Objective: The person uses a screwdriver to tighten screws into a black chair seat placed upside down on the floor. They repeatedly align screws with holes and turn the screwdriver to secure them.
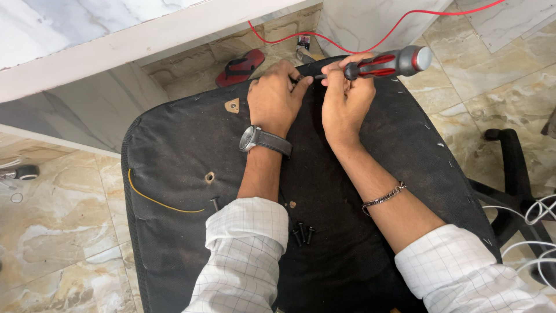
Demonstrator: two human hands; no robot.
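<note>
My right hand grips a screwdriver with a red, black and grey handle, its shaft pointing left toward my left hand. My left hand, with a grey-strapped wristwatch, rests on the far part of an upturned black chair seat, fingers pinched at the screwdriver tip; what they pinch is hidden. Three loose black screws lie on the seat between my forearms. Another screw lies near a bare mounting hole.
A black chair base with armrest and white cables stand at the right. A red cable runs over the marble floor. A red sandal lies under the white counter. A castor wheel sits at the left.
</note>
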